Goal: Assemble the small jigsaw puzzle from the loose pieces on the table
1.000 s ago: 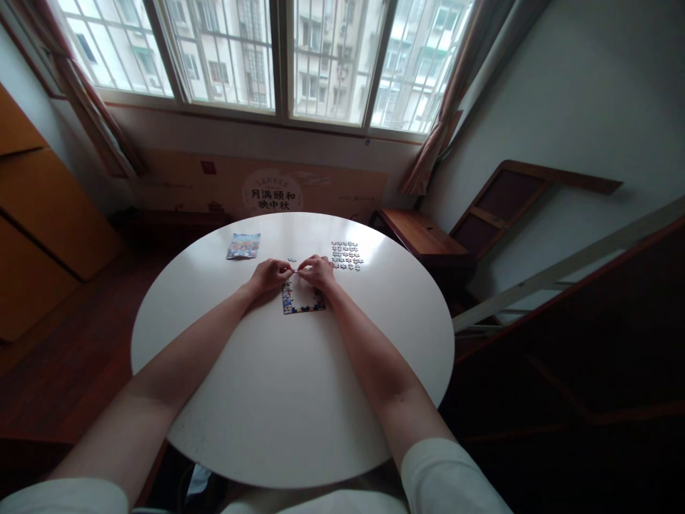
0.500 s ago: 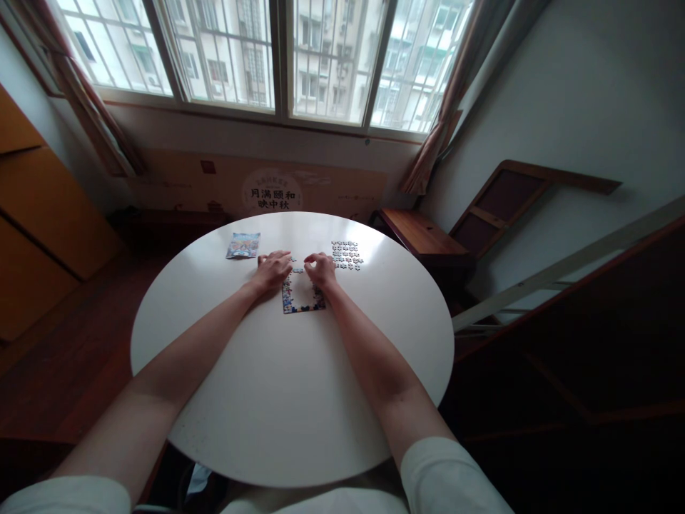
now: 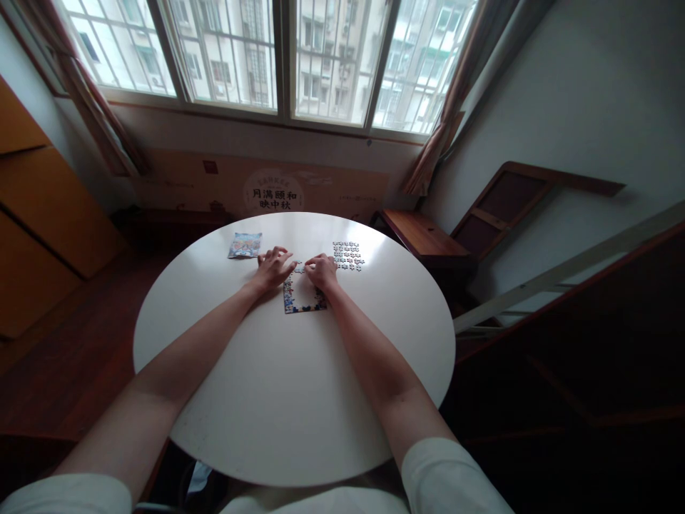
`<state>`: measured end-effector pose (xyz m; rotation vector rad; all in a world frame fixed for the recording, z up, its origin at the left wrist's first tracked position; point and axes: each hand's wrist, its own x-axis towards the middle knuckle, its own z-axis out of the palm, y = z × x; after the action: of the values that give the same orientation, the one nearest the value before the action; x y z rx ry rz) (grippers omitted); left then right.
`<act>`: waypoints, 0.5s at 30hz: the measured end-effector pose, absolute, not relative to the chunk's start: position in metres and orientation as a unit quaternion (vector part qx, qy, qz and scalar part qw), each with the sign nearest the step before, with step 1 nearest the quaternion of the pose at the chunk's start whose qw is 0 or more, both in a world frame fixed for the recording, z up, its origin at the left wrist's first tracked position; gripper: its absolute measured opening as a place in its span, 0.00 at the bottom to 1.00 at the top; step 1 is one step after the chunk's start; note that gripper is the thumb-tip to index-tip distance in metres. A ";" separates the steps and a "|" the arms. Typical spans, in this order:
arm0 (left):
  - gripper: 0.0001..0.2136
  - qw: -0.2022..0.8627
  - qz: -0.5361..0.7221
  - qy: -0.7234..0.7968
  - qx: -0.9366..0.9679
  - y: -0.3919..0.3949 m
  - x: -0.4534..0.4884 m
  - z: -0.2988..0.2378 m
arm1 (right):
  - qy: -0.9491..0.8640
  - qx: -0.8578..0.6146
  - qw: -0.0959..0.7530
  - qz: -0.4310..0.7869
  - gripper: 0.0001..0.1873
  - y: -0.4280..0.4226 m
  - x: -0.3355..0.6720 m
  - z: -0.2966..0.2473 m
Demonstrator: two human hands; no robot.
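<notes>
A partly joined jigsaw frame (image 3: 302, 295) lies on the round white table (image 3: 289, 385), its coloured border pieces forming a rectangle. My left hand (image 3: 274, 267) rests flat at the frame's upper left corner with fingers spread and nothing in it. My right hand (image 3: 322, 270) is curled at the upper right edge, fingertips pressed down on a small puzzle piece at the top border. A cluster of loose puzzle pieces (image 3: 347, 255) lies just right of my right hand.
A small picture card (image 3: 245, 245) lies at the table's far left. Behind the table stand a low printed board (image 3: 270, 191) under the window, a wooden bench (image 3: 425, 239) at right and an orange cabinet (image 3: 37, 214) at left.
My two hands, pinched together over the frame's top a second ago, have come apart. The left hand opened flat on the table; the right curled down onto the top border.
</notes>
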<state>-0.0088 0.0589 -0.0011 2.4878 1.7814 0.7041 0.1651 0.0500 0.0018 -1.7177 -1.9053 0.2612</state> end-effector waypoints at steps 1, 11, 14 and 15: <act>0.20 0.000 0.221 0.572 0.790 0.059 -0.009 -0.002 | -0.711 -0.640 0.276 0.098 0.13 0.050 0.165 0.002; 0.18 0.010 0.195 0.547 0.814 0.061 -0.010 -0.002 | -0.721 -0.641 0.244 0.099 0.15 0.048 0.164 0.006; 0.19 0.020 0.190 0.539 0.820 0.060 -0.009 -0.001 | -0.723 -0.639 0.243 0.100 0.15 0.048 0.164 0.005; 0.19 0.023 0.189 0.536 0.822 0.060 -0.009 -0.001 | -0.724 -0.638 0.244 0.100 0.15 0.048 0.164 0.005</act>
<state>-0.0093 0.0596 -0.0008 2.5462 1.6617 0.5866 0.1644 0.0482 0.0054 -1.7425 -1.9768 0.2730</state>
